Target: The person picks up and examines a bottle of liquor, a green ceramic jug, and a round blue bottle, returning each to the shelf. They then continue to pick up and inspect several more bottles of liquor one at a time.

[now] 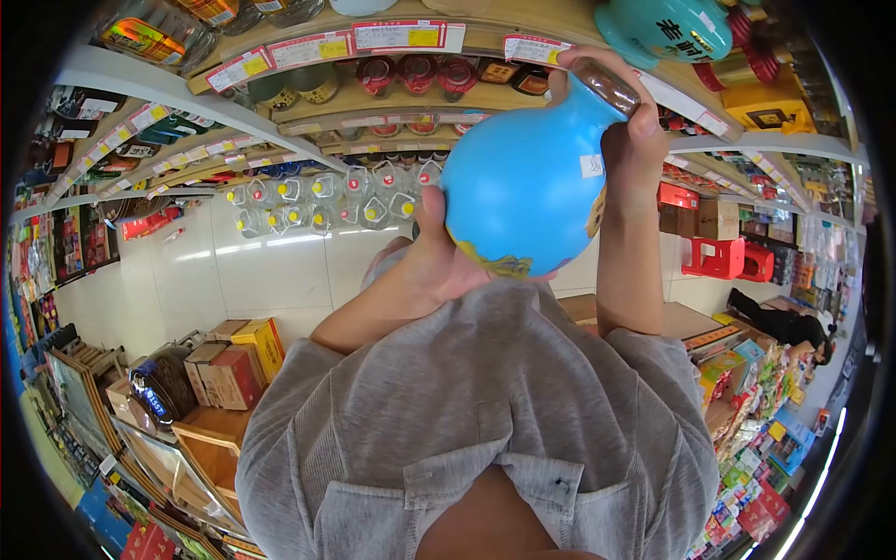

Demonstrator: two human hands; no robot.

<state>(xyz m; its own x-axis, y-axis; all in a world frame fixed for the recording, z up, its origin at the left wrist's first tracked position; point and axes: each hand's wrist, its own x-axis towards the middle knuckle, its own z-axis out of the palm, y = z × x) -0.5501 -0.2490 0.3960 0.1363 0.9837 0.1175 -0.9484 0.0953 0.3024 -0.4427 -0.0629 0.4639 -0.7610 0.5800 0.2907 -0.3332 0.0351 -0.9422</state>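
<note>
A round, glossy blue bottle point(523, 187) is held tilted in front of my chest, its brown-capped neck point(605, 89) leaning up to the right. A small white price sticker point(592, 166) is on its side, and yellowish decoration shows near its base. My left hand point(448, 261) cups the lower left of the bottle, thumb up its side; the other fingers are mostly hidden beneath it. My right hand point(637, 140) is wrapped around the neck and cap. Just beyond the right hand, a teal bottle with dark characters point(667, 33) stands on the shelf.
Wooden shelves with price labels point(401, 35) run close ahead, holding red-lidded jars point(415, 75). Several clear jugs point(373, 210) stand on the tiled floor point(271, 271). Cardboard boxes point(229, 373) are behind on the left, red stools point(714, 259) on the right. A person in black point(784, 322) is farther off.
</note>
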